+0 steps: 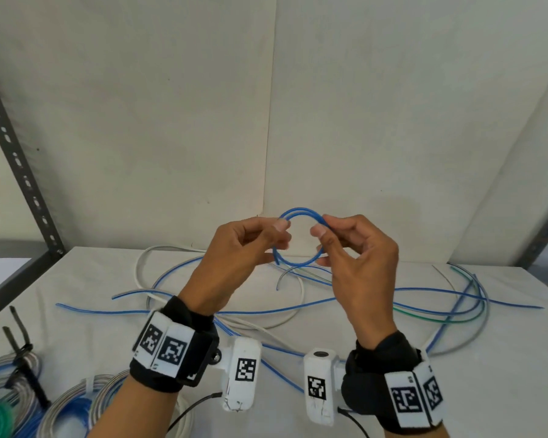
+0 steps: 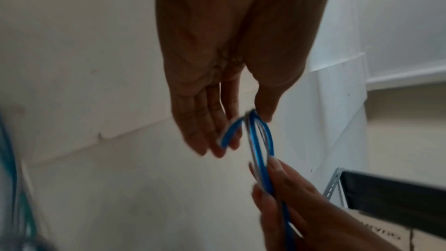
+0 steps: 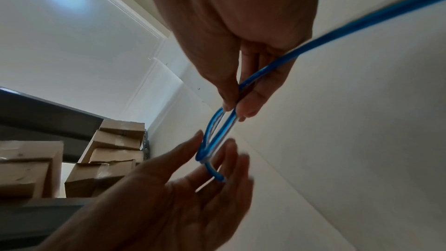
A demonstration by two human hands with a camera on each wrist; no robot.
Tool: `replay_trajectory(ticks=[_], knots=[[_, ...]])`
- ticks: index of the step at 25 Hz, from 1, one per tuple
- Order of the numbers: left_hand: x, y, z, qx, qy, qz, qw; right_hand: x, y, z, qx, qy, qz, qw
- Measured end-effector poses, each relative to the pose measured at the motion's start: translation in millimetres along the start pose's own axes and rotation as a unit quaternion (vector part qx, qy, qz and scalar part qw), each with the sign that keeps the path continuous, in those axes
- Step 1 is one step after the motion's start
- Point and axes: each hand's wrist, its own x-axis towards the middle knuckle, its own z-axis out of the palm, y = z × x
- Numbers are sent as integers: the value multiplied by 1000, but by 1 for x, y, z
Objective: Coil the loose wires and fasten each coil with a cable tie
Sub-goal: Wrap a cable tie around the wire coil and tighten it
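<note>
Both hands hold a small blue wire coil (image 1: 299, 237) above the table (image 1: 76, 279): left hand (image 1: 244, 248) and right hand (image 1: 355, 248) each pinch one side. No tie is on it yet. Finished, tied coils (image 1: 23, 393) lie near left. Many loose wires (image 1: 408, 303) remain on the table, so the task appears roughly midway.

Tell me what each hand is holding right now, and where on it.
Both hold one small blue wire coil above the table. The left hand pinches its left side; the right hand pinches its right side, between thumb and fingers.
</note>
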Motion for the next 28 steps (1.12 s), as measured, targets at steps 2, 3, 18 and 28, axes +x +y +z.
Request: replay_trajectory(ticks=[2, 3, 18, 28], knots=[[-1, -1, -7, 36, 11, -4, 999, 3, 2, -6, -14, 17, -9, 1000], [-1, -1, -7, 35, 8, -10, 999, 3, 3, -6, -19, 23, -12, 999], [-1, 0, -3, -83, 30, -8, 996, 1, 3, 1, -4, 15, -8, 1000], [1, 4, 0, -96, -57, -114, 987, 2, 6, -3, -60, -142, 6, 988]])
